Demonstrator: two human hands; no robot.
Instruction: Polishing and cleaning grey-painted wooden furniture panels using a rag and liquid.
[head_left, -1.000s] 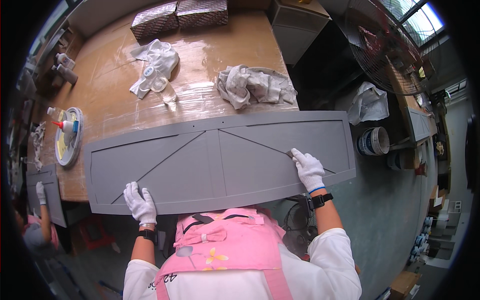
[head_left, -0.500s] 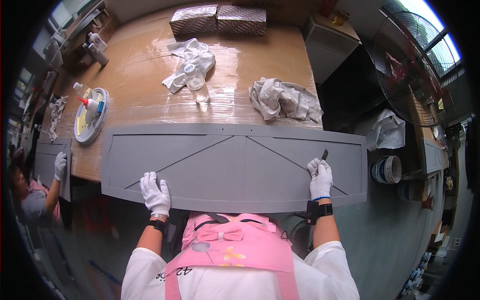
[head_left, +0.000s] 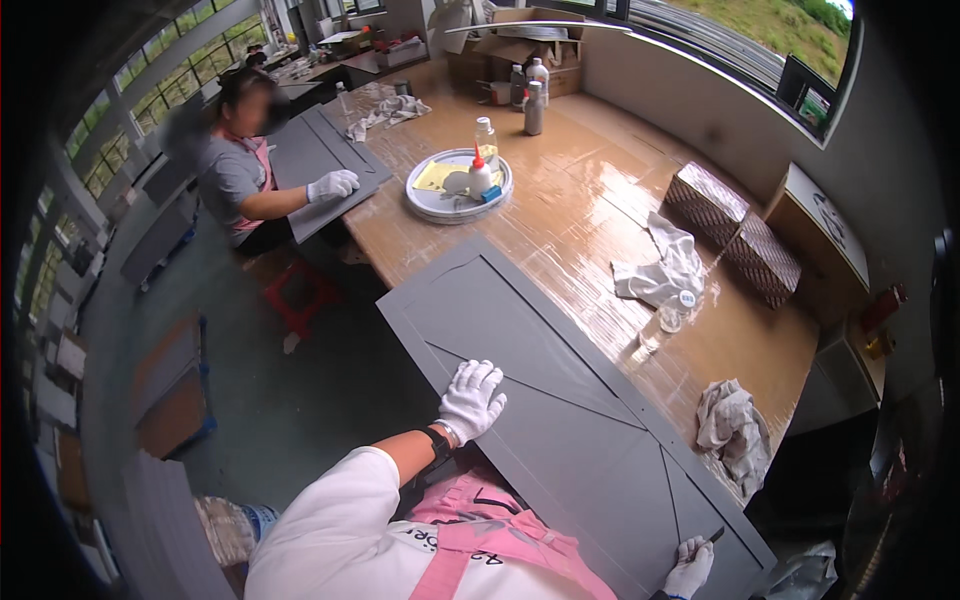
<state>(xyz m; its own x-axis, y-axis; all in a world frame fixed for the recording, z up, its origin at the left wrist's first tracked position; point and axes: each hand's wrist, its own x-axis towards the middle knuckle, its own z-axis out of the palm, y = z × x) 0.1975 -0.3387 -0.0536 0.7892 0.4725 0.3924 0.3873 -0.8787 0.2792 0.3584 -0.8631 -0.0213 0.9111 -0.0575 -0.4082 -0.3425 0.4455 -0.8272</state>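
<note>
A long grey panel (head_left: 560, 430) with diagonal grooves and a raised border lies in front of me, its far edge resting on the table (head_left: 590, 180). My left hand (head_left: 472, 400), in a white glove, is spread flat near the panel's left part, fingers apart and nothing in them. Toward the panel's right end, my right hand (head_left: 688, 568), gloved too, is closed on a small dark blade-like tool (head_left: 717, 535) whose tip sticks out past the fingers. What kind of tool it is cannot be made out.
A round lid (head_left: 416, 207) carries bottles and a yellow sheet. Beyond the panel lie a clear bottle (head_left: 671, 318), a white cloth (head_left: 665, 265), a crumpled rag (head_left: 733, 425) and patterned boxes (head_left: 706, 203). A co-worker (head_left: 240, 165) handles another grey panel (head_left: 325, 150) at the left.
The view has swung to the left, bringing the co-worker and windows further in. Both my hands stay on the panel, and the dark tool remains in my right hand.
</note>
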